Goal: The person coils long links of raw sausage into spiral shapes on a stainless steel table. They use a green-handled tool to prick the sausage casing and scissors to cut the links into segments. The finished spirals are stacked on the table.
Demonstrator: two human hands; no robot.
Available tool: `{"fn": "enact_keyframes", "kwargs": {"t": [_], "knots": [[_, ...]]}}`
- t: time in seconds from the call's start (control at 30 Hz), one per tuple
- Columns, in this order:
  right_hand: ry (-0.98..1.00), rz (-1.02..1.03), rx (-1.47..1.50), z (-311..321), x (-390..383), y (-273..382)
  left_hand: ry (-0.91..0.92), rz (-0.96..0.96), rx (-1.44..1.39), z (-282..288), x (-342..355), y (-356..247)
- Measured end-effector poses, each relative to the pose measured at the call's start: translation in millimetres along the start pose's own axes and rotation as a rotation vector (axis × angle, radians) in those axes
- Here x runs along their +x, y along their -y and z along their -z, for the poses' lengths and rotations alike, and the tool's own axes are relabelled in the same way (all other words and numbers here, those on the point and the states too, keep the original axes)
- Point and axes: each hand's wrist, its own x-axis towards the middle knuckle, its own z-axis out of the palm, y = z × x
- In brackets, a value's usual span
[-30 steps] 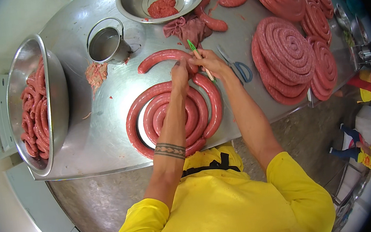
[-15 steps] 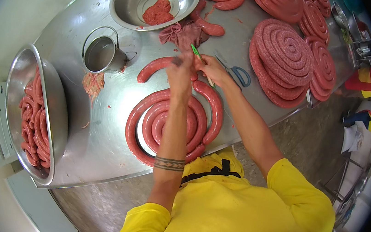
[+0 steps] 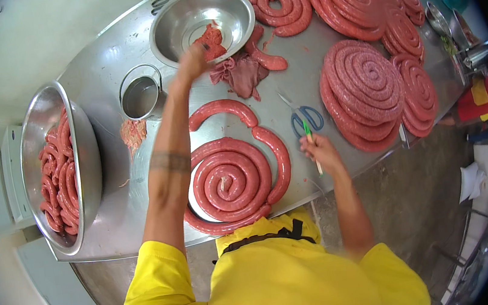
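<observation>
My left hand [image 3: 193,63] is over the near rim of a steel bowl [image 3: 165,43], close to a lump of ground meat [image 3: 211,42] inside it; motion blurs its fingers. My right hand [image 3: 324,153] is closed round a slim green-and-white tool [image 3: 308,125], whose exact kind I cannot make out. Just beyond that hand lie blue-handled scissors [image 3: 313,118]. A spiral sausage coil [image 3: 232,178] rests on the table in front of me. Around its far and right sides curve a short sausage link [image 3: 223,106] and a longer one [image 3: 281,157]. A pinkish cloth [image 3: 244,76] lies beside the bowl.
At the left stands a large steel basin [image 3: 90,165] of sausages. A small steel pail [image 3: 143,98] and meat scraps [image 3: 133,134] are nearer the middle. Stacked sausage coils [image 3: 364,89] occupy the right side, with ladles [image 3: 438,19] beyond them. The steel table's [image 3: 125,228] front edge is near me.
My left hand has moved from the sausage link up and left to the bowl. My right hand has drawn back toward me and to the right, still holding the green-and-white tool.
</observation>
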Motion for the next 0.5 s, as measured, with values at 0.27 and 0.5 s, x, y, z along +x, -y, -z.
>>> {"fn": "enact_keyframes", "kwargs": {"t": [0.27,0.5], "knots": [[-0.103,0.144,-0.116,3.4,-6.4,-55.9,0.122,0.432,-0.319,-152.0,-167.7,-131.8],[-0.026,0.186,-0.072,-8.5,14.0,-44.1,-0.321,0.735,-1.937,-177.5,-133.5,-172.7]]}}
